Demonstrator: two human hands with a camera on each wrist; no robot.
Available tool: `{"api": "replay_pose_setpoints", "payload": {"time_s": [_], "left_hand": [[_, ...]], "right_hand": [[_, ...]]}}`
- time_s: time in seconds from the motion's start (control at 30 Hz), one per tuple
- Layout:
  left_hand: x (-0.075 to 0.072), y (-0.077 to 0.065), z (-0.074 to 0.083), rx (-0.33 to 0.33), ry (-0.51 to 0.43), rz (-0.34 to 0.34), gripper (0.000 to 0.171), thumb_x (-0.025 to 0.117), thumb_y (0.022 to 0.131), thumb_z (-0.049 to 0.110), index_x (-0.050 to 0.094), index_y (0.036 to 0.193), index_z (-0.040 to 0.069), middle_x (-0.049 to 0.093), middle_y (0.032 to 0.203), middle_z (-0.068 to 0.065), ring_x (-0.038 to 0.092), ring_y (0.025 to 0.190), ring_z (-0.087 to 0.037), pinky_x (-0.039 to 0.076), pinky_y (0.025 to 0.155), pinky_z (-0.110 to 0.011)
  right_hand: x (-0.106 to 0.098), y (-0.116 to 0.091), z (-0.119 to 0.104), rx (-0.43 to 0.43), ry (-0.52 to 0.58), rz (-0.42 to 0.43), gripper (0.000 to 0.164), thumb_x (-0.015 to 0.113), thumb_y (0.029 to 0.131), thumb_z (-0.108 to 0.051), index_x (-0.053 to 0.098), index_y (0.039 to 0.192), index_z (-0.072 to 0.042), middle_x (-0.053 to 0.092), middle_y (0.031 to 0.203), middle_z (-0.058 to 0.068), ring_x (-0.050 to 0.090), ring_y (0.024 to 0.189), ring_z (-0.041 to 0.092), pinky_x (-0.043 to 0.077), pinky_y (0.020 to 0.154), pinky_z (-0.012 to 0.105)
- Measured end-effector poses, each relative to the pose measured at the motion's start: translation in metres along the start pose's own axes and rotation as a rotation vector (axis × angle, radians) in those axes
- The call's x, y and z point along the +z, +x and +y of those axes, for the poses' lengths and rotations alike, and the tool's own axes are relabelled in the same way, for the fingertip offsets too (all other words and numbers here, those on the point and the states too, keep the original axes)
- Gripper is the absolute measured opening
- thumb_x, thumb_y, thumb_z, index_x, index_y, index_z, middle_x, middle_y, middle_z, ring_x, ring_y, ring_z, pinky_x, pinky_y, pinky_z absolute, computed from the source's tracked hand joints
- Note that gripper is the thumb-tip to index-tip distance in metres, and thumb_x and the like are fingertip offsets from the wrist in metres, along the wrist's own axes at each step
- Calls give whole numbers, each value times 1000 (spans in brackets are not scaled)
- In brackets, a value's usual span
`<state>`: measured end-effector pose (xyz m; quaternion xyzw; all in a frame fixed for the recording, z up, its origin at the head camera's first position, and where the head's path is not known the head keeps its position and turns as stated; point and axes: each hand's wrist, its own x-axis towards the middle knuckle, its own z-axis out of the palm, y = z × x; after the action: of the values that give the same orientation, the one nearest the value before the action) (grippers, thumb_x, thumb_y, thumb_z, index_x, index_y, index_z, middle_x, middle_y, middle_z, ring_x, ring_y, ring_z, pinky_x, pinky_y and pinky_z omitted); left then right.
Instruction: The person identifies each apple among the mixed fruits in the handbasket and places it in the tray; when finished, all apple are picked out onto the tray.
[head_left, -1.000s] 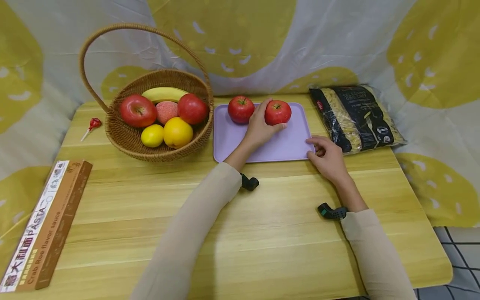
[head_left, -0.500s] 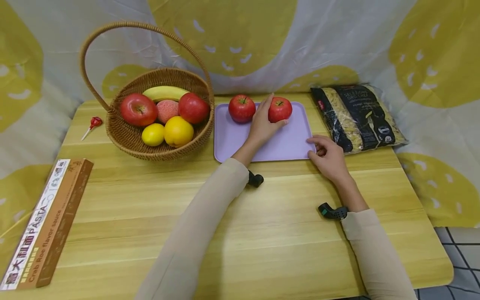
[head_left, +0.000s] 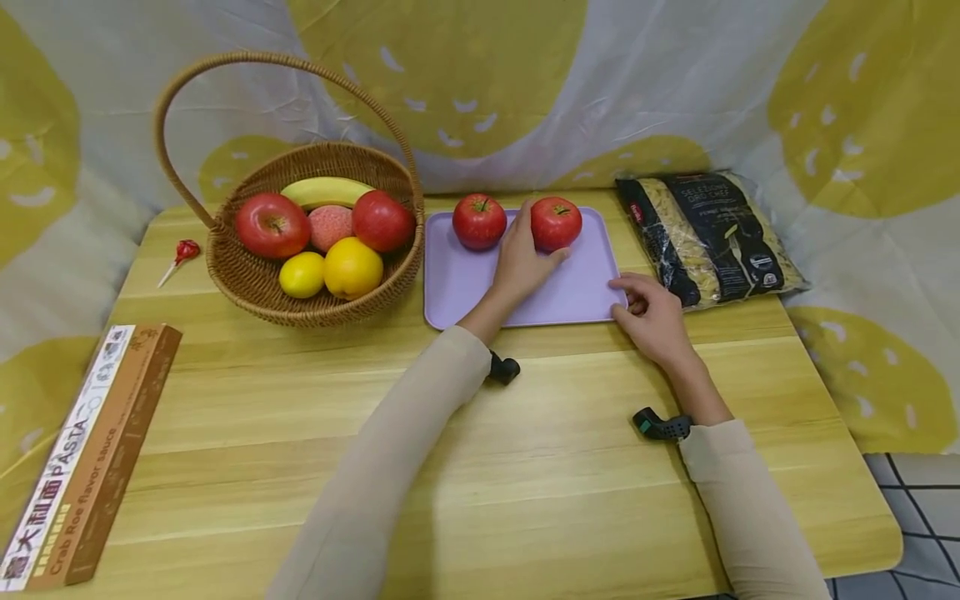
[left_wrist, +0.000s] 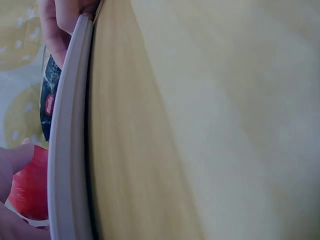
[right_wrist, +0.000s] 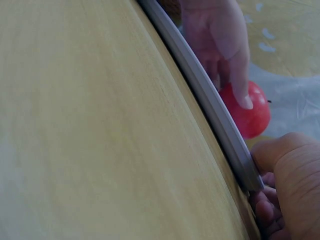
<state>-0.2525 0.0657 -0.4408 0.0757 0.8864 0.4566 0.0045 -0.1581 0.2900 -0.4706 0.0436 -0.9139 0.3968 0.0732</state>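
Observation:
A lilac tray [head_left: 577,283] lies on the wooden table, with two red apples along its back part. My left hand [head_left: 519,260] holds the right-hand apple [head_left: 556,223], fingers along its left side and thumb across its front. In the left wrist view that thumb lies against the apple [left_wrist: 32,192]. Just left of these fingers sits the other apple [head_left: 479,221]. My right hand [head_left: 654,318] pinches the tray at its right front corner; the right wrist view shows the thumb above the tray rim [right_wrist: 212,100] and fingers curled below.
Left of the tray stands a wicker basket [head_left: 318,312] of several fruits, its tall handle upright. A black pasta bag [head_left: 720,237] lies right of the tray. A red lollipop [head_left: 186,250] and a long pasta box [head_left: 97,450] are at the left.
My left wrist has shifted slightly to the right, while its fingers stay at the same apple. The right hand keeps its place at the tray corner.

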Motion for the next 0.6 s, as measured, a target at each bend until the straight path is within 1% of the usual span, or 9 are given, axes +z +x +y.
{"api": "replay_pose_setpoints", "payload": {"time_s": [0.13,0.27,0.37,0.43,0.5,0.6], "left_hand": [[-8,-11,2,9,26,-62,103,80,89,38,17,165,8,32,166,-13,31,154,-29,27,128,-39],[-21,-24,4,9,48,-130,106,80,88,42,14,166,13,26,169,-11,26,157,-27,26,128,-40],[-37,-35,6,20,53,-175,106,79,88,46,13,167,17,25,170,-6,25,158,-25,26,128,-43],[-49,-43,8,38,54,-198,105,78,88,48,16,167,19,29,169,-5,32,155,-24,32,125,-44],[-62,-51,10,54,54,-213,104,79,87,50,19,166,19,34,167,-4,41,149,-23,39,120,-45],[-82,-62,13,76,26,-220,101,80,86,49,24,164,20,41,163,-5,52,139,-23,47,113,-44]], "right_hand": [[-1,0,0,6,-4,5,35,68,90,-6,73,125,-6,66,131,15,56,83,19,42,71,10],[-1,0,0,8,-2,8,35,68,90,-6,73,125,-7,65,130,15,56,84,20,41,71,9],[-1,-1,0,4,4,5,36,68,90,-5,73,125,-6,65,130,16,56,84,21,41,71,9],[-1,-1,0,4,10,3,36,69,90,-5,73,126,-6,65,129,16,56,84,21,40,71,9],[-1,-1,0,1,14,3,36,69,90,-5,73,126,-6,66,127,16,55,83,21,40,71,10],[-1,1,0,-7,17,10,35,70,90,-4,73,125,-6,67,123,16,55,82,21,40,71,11]]}}
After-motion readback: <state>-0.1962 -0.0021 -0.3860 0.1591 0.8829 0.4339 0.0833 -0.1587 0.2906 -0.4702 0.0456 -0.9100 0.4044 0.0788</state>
